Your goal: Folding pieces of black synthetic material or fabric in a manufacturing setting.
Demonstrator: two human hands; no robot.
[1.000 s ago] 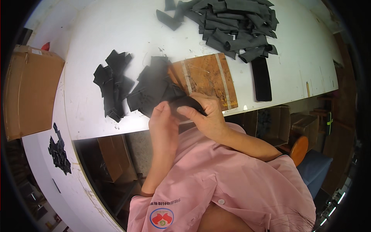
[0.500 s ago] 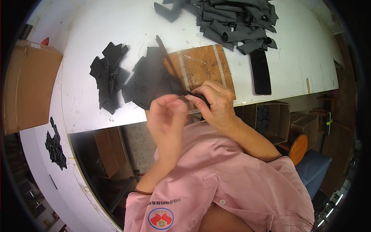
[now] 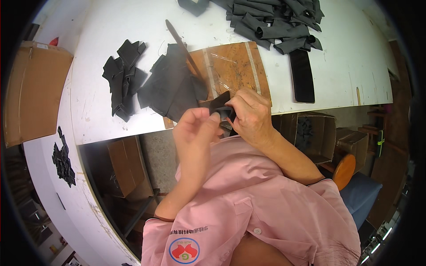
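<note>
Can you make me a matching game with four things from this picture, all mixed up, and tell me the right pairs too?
Things:
1. cloth piece
2. wooden board
3. shirt
4. big cardboard box

Clues:
A. pink, worn by the person
B. near the left edge of the picture
C. held in the right hand, with the left hand close up to it
D. lying on the table, with two pale strips across it

Right pairs: 1-C, 2-D, 3-A, 4-B

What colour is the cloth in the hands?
The cloth is mostly black, clearest in the head view.
</note>
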